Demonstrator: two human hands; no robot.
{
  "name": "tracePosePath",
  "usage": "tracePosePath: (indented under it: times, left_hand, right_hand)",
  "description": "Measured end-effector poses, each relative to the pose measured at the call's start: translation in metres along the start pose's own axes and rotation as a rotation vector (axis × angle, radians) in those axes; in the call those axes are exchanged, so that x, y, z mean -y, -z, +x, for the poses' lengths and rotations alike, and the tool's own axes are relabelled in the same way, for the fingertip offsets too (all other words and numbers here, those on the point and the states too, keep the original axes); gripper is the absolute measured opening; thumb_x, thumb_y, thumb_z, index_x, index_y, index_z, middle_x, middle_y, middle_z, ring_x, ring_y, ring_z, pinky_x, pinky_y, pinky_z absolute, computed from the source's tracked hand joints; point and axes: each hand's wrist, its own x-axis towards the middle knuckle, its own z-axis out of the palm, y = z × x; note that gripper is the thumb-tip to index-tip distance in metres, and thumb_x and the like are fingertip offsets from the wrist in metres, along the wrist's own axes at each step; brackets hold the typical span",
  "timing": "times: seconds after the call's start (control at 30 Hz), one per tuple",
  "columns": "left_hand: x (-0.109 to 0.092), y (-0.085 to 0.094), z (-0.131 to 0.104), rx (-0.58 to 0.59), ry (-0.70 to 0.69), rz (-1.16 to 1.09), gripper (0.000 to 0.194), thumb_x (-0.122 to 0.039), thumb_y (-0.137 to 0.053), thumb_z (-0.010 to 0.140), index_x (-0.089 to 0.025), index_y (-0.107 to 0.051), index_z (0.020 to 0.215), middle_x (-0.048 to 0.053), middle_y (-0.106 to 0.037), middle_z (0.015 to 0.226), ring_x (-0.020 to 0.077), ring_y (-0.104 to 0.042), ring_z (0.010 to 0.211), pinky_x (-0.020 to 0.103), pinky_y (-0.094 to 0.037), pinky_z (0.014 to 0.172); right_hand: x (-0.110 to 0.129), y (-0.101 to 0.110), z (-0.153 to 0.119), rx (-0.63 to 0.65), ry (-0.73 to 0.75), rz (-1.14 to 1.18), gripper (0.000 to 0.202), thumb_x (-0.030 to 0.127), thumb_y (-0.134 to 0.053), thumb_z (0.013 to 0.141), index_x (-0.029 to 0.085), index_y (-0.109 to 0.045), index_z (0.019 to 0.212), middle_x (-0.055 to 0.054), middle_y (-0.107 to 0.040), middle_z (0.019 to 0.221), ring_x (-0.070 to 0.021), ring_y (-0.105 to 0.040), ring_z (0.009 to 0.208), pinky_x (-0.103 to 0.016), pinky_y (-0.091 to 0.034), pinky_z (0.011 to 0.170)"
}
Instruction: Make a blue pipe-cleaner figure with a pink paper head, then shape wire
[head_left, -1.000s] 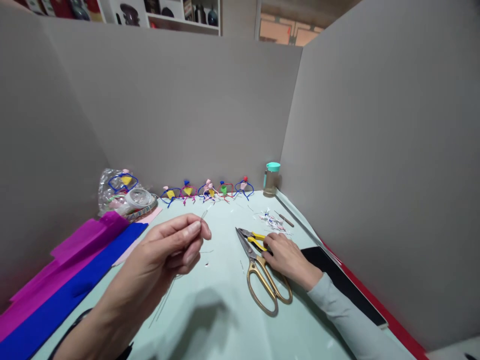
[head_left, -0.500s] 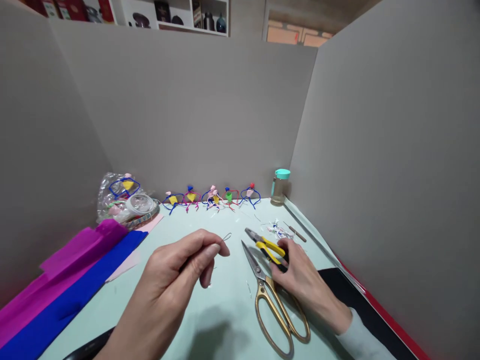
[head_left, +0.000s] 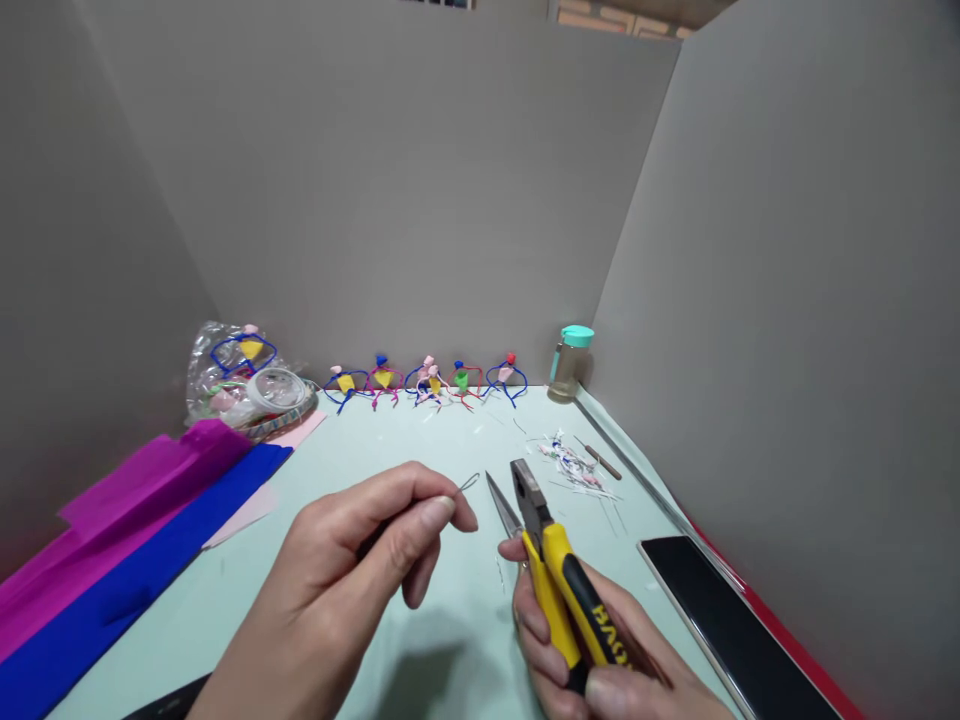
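Note:
Between the thumb and forefinger of my left hand (head_left: 367,550) is a thin wire (head_left: 469,482), its small looped end sticking out to the right. My right hand (head_left: 547,640) is wrapped round the handles of yellow-and-black pliers (head_left: 555,570). The pliers point up and away from me, their jaws a short way right of the wire and apart from it. Behind the pliers lies a pair of scissors (head_left: 501,505); only the blades show, and the handles are hidden by my right hand.
Several small wire figures (head_left: 384,379) stand along the back panel. A bottle (head_left: 571,365) is at the back right, near wire scraps (head_left: 574,465) and an awl-like tool (head_left: 602,462). Purple paper (head_left: 157,500), blue paper (head_left: 150,570) and a plastic bag (head_left: 206,375) lie left. A dark tablet (head_left: 735,620) lies right.
My right hand has lifted the pliers off the table and turned them upright beside the wire. My left hand still pinches the wire. The view has tilted down slightly.

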Motion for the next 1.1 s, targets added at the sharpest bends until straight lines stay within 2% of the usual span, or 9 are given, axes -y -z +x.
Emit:
tracePosePath:
  times: [0.07,0.1,0.2,0.33,0.47,0.6,0.73,0.93,1.1]
  left_hand:
    - [-0.001,-0.002,-0.001,-0.017,-0.046,0.053,0.028,-0.04,-0.055,0.099,-0.029,-0.075,0.083,-0.006,-0.053,0.054,0.0096,-0.047,0.05,0.019,-0.035,0.049]
    - [-0.001,-0.003,-0.001,-0.021,-0.064,0.072,0.028,-0.039,-0.055,0.098,-0.029,-0.075,0.082,-0.006,-0.053,0.054,0.0095,-0.048,0.05,0.019,-0.035,0.048]
    - [0.0,-0.006,-0.001,-0.044,-0.107,0.119,0.026,-0.036,-0.055,0.098,-0.03,-0.074,0.082,-0.006,-0.054,0.054,0.0094,-0.049,0.049,0.018,-0.036,0.047]
    - [0.002,-0.009,-0.001,-0.068,-0.128,0.181,0.025,-0.034,-0.055,0.097,-0.029,-0.074,0.082,-0.007,-0.053,0.053,0.0098,-0.05,0.048,0.018,-0.037,0.047]
    - [0.006,-0.015,0.001,-0.019,-0.118,0.186,0.028,-0.034,-0.053,0.098,-0.03,-0.074,0.08,-0.007,-0.053,0.053,0.01,-0.049,0.047,0.018,-0.036,0.046]
    - [0.012,-0.023,0.002,0.006,-0.088,0.183,0.03,-0.032,-0.051,0.099,-0.03,-0.074,0.08,-0.007,-0.052,0.052,0.0098,-0.048,0.046,0.019,-0.035,0.046]
    - [0.013,-0.029,0.002,-0.008,-0.041,0.187,0.03,-0.035,-0.052,0.097,-0.027,-0.074,0.077,-0.007,-0.052,0.051,0.0092,-0.049,0.047,0.021,-0.034,0.048]
    - [0.005,-0.034,-0.001,-0.084,0.045,0.107,0.027,-0.035,-0.056,0.092,-0.026,-0.072,0.072,-0.006,-0.05,0.052,0.0106,-0.045,0.048,0.025,-0.033,0.051]
    - [0.005,-0.039,-0.002,-0.044,0.049,0.047,0.027,-0.032,-0.055,0.091,-0.025,-0.067,0.068,-0.006,-0.049,0.053,0.011,-0.044,0.048,0.025,-0.034,0.052]
  right_hand:
    - [-0.003,0.001,0.0,-0.036,0.017,-0.079,0.068,0.052,-0.082,0.075,0.028,-0.055,0.133,0.0,-0.046,0.094,-0.0105,-0.041,0.069,-0.024,-0.035,0.06]
    - [-0.004,0.002,0.0,-0.097,0.001,-0.146,0.064,0.053,-0.079,0.078,0.028,-0.055,0.131,-0.001,-0.047,0.094,-0.0118,-0.043,0.072,-0.025,-0.037,0.062]
    - [-0.002,0.002,-0.001,-0.253,-0.001,-0.497,0.042,0.043,-0.068,0.087,0.024,-0.058,0.123,-0.005,-0.056,0.096,-0.0187,-0.054,0.081,-0.034,-0.045,0.073]
    - [0.007,-0.002,0.0,-0.327,0.254,-0.986,0.029,0.022,-0.054,0.085,0.024,-0.062,0.112,-0.008,-0.066,0.104,-0.0259,-0.063,0.099,-0.043,-0.048,0.092]
    - [0.012,-0.001,0.003,-0.35,0.345,-1.259,0.033,0.015,-0.048,0.083,0.024,-0.062,0.112,-0.008,-0.069,0.106,-0.0253,-0.068,0.099,-0.038,-0.056,0.084]
    - [0.007,0.006,0.002,-0.345,0.279,-1.355,0.042,0.012,-0.045,0.078,0.019,-0.062,0.117,-0.011,-0.073,0.11,-0.0263,-0.07,0.1,-0.041,-0.058,0.087]
    - [0.003,0.009,-0.001,-0.314,0.179,-1.372,0.047,0.011,-0.042,0.078,0.016,-0.059,0.122,-0.012,-0.075,0.108,-0.026,-0.073,0.096,-0.042,-0.061,0.082]
    - [0.004,0.009,-0.003,-0.264,0.444,-1.569,0.066,0.007,-0.043,0.074,0.021,-0.037,0.139,-0.013,-0.07,0.122,-0.0269,-0.069,0.114,-0.039,-0.063,0.084]
    - [0.002,0.01,0.0,-0.262,0.446,-1.574,0.071,0.006,-0.043,0.072,0.02,-0.031,0.14,-0.015,-0.064,0.12,-0.027,-0.067,0.11,-0.045,-0.063,0.086]
